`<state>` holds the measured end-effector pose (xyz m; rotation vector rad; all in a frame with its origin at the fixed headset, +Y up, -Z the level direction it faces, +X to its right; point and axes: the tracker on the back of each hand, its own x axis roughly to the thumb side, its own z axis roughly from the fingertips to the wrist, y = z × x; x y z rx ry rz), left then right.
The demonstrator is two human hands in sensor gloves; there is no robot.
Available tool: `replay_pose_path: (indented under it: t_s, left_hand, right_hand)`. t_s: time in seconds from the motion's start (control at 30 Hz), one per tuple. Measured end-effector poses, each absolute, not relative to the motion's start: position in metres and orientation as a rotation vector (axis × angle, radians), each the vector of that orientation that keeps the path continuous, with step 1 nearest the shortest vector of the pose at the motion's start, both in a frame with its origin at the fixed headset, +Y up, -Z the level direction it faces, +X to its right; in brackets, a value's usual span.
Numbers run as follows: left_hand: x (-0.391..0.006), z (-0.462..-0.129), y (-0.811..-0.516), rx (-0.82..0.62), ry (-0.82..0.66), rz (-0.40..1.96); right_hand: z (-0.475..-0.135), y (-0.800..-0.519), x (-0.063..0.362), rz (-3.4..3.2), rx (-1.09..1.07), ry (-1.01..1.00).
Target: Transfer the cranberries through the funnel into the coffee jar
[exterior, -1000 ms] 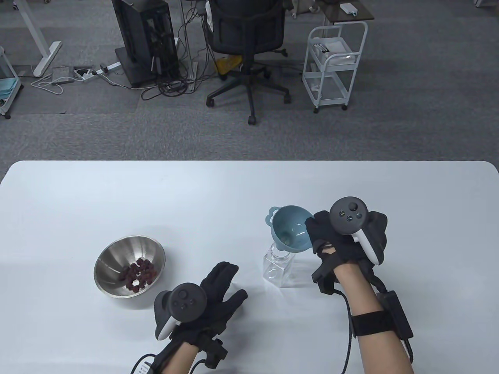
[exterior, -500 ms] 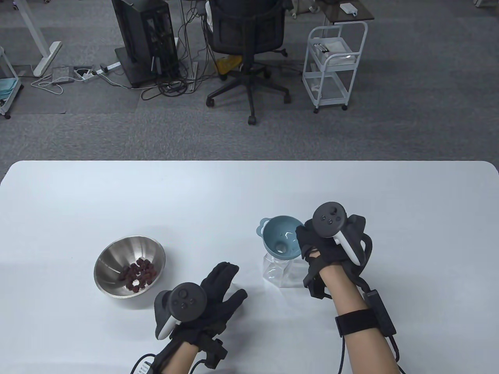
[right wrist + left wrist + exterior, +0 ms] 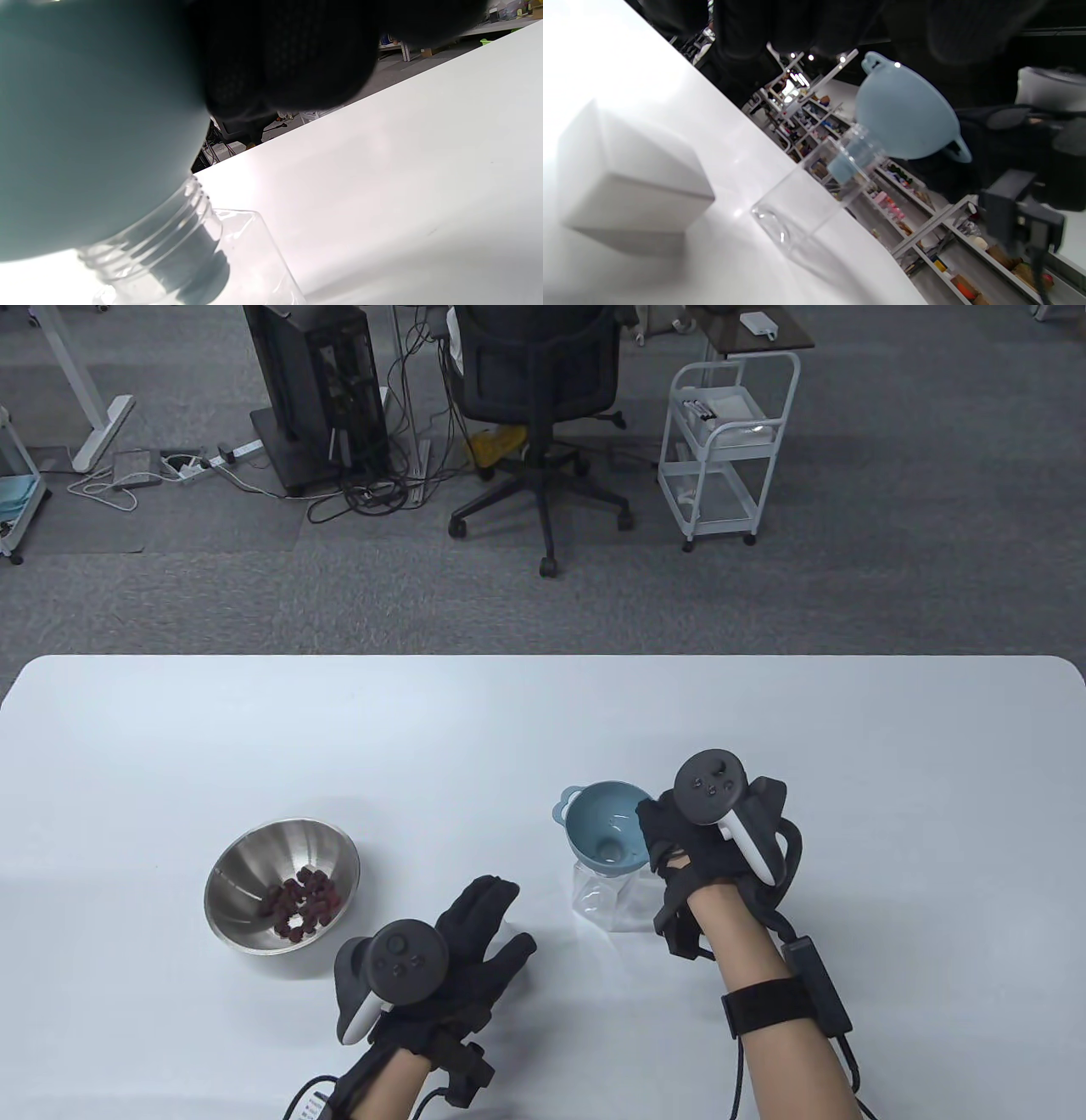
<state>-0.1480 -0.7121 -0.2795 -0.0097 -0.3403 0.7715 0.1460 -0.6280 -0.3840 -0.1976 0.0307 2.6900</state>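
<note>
We see the right hand (image 3: 679, 836) at the near-right side of the white table (image 3: 543, 729), its gloved fingers (image 3: 292, 55) curled against the right side of the pale blue funnel (image 3: 604, 833) and grasping it by the bowl. The funnel sits in the mouth of the clear square coffee jar (image 3: 609, 895), which stands on the table just below it; in the left wrist view the spout (image 3: 845, 165) reaches down inside the jar's threaded neck (image 3: 859, 142), and the funnel's bowl leans a little rather than sitting level. The funnel's small loop handle (image 3: 570, 799) points away from the hand, toward the far left. The cranberries (image 3: 301, 902) lie in a loose heap in the steel bowl (image 3: 254, 865), which stands well to the left of the jar, apart from both hands. The left hand (image 3: 471, 950) rests on the table between bowl and jar, nearer the table's front edge, its fingers stretched out and relaxed, grasping nothing and touching neither vessel. Beyond the table we make out an office chair (image 3: 534, 381) and a white trolley (image 3: 730, 441) on the grey carpet.
</note>
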Motion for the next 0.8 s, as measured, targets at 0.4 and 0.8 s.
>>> replay_pose_path:
  t_s: [0.4,0.8]
  left_hand:
    - [-0.162,-0.278,-0.696,0.074,-0.304,0.782]
    - [-0.267,-0.293,-0.669,0.185,0.096,0.678]
  right_hand:
    - [-0.351,-0.620,0.177,2.521,-0.088,-0.058]
    - [-0.286,-0.634,0.196,2.337,0.204,-0.175]
